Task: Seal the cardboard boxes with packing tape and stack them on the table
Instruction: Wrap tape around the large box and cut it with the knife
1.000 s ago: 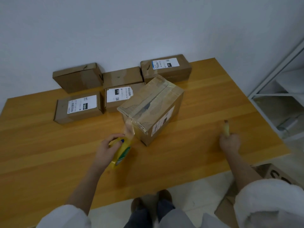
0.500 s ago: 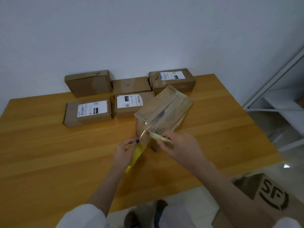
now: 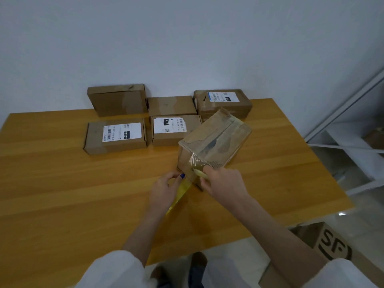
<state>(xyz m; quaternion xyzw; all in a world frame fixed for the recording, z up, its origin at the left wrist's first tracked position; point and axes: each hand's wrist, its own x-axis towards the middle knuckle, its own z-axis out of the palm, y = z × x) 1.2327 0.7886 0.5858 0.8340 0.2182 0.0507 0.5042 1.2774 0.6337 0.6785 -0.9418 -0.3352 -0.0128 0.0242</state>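
Both hands work at the near corner of the big box (image 3: pixel 214 142), which sits just beyond them on the desk (image 3: pixel 62 183). The left hand (image 3: pixel 165 189) curls round the yellow tape roll (image 3: pixel 181 191); the right hand (image 3: pixel 224 183) grips a slim yellowish tool (image 3: pixel 199 173) (a cutter, I judge) at the clear strip (image 3: pixel 194 163) stretched from roll to box. The box's long axis runs away to the far right, nearer the right hand. Five smaller boxes (image 3: pixel 115 136) lie behind.
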